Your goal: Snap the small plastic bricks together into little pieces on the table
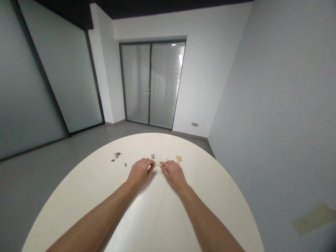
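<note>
Both my arms reach out over a round white table (pixel 210 196). My left hand (pixel 140 171) and my right hand (pixel 173 172) meet near the table's far side, fingers curled in a pinch. Between their fingertips they hold a small tan piece (pixel 158 164), one hand at each end. Just beyond the hands lie a small grey piece (pixel 152 156), a whitish piece (pixel 166 157) and a tan ridged piece (pixel 179 159).
A scatter of small grey and dark bits (pixel 117 155) lies on the table left of my hands. Beyond the table are a grey floor, frosted glass partitions (pixel 39 87) on the left, a glass door (pixel 152 84) and a blank wall on the right.
</note>
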A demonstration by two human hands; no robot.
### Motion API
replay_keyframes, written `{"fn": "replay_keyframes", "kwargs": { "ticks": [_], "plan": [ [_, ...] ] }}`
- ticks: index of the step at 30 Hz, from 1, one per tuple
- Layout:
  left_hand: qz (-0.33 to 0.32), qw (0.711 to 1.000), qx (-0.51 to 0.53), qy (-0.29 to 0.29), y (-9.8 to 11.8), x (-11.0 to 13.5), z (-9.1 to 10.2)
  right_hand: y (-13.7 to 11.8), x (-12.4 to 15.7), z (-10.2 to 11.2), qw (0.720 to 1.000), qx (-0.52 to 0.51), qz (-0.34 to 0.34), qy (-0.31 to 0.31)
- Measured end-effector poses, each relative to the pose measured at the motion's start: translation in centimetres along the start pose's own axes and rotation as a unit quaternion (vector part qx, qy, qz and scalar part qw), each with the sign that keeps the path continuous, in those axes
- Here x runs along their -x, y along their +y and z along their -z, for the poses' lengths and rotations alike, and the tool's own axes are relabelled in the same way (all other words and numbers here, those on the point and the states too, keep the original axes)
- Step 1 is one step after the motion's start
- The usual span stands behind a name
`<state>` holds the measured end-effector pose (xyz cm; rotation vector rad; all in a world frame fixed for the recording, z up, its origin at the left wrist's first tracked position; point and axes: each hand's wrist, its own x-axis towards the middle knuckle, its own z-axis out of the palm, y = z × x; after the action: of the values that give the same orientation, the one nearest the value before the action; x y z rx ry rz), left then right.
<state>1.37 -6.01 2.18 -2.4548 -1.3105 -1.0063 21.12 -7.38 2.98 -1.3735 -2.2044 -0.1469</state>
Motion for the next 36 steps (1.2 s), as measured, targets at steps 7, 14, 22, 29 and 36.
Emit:
{"fn": "replay_keyframes", "kwargs": {
  "ticks": [7, 14, 22, 29, 36],
  "plan": [
    [0.004, 1.000, 0.004, 0.001, 0.13, -0.08, 0.22, -0.10, -0.08, 0.03, 1.000, -0.009, 0.002, 0.000],
    [0.008, 1.000, 0.006, 0.004, 0.07, -0.09, 0.20, -0.11, -0.09, 0.03, 1.000, -0.006, 0.000, 0.000],
    [0.007, 1.000, -0.005, -0.006, 0.16, -0.14, 0.27, 0.03, -0.05, -0.03, 1.000, -0.018, 0.003, 0.007],
    [0.009, 1.000, 0.001, -0.008, 0.03, -0.10, 0.28, -0.02, 0.00, -0.17, 0.999, -0.023, 0.011, 0.025],
    [0.007, 1.000, 0.006, 0.001, -0.11, -0.03, 0.08, -0.01, 0.07, -0.10, 0.998, -0.046, 0.013, 0.045]
  ]
}}
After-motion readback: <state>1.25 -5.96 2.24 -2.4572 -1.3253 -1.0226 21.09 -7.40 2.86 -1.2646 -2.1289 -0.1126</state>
